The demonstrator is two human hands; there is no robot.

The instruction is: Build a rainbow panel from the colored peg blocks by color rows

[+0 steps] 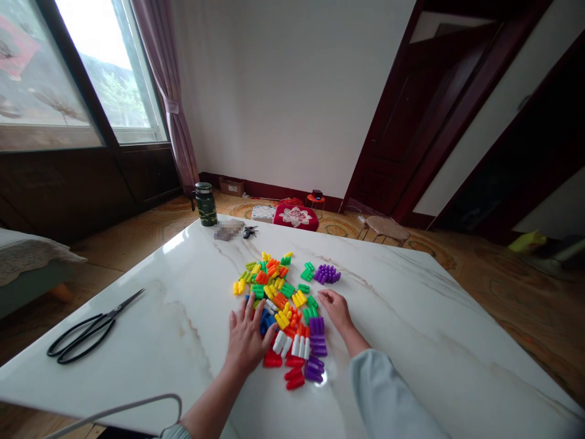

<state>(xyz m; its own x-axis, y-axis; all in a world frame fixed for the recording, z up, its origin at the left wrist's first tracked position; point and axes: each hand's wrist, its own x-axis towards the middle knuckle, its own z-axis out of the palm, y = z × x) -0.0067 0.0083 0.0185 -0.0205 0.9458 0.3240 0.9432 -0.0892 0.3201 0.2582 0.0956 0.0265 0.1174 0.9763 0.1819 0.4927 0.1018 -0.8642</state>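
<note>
Plastic blocks (283,320) in many colours lie heaped at the centre of the frame on a white, grey-veined table (402,323). Left hand (247,338): palm down on the heap's left side, fingers spread; it covers some blue pieces, and the underside of the palm is hidden. Right hand (337,310): just right of the heap, fingers bent and drawn together near green blocks; cannot tell whether anything is pinched. Both forearms run off the lower edge, as does a grey cable (132,403) at lower left. A flat item (228,230) by the green bottle (206,204), upper left of centre, is pixelated, unreadable. Edges: far table edge lies beyond a purple block cluster (327,274); near edge partly out of frame. Room: broad tabletop right of the right hand; leftward, a stretch reaches black-handled scissors (98,329).
</note>
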